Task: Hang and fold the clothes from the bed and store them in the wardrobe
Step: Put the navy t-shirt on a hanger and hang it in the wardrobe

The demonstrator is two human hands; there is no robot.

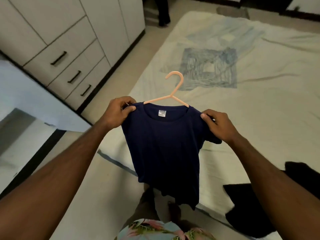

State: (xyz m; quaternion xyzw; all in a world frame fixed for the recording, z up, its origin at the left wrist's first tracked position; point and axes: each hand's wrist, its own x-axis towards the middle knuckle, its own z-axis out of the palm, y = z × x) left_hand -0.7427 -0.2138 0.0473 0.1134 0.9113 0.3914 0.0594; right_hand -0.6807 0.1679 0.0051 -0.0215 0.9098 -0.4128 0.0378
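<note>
A navy blue T-shirt hangs on a pink plastic hanger, held up in the air over the near edge of the bed. My left hand pinches the shirt's left shoulder, and my right hand pinches its right shoulder. The hanger's hook sticks up above the collar, where a white size label shows. A black garment lies on the bed's near right corner, partly hidden by my right forearm.
The white wardrobe with three black-handled drawers stands to the left, across a strip of floor. A white door or panel juts in at the near left. The bed sheet bears a blue square print.
</note>
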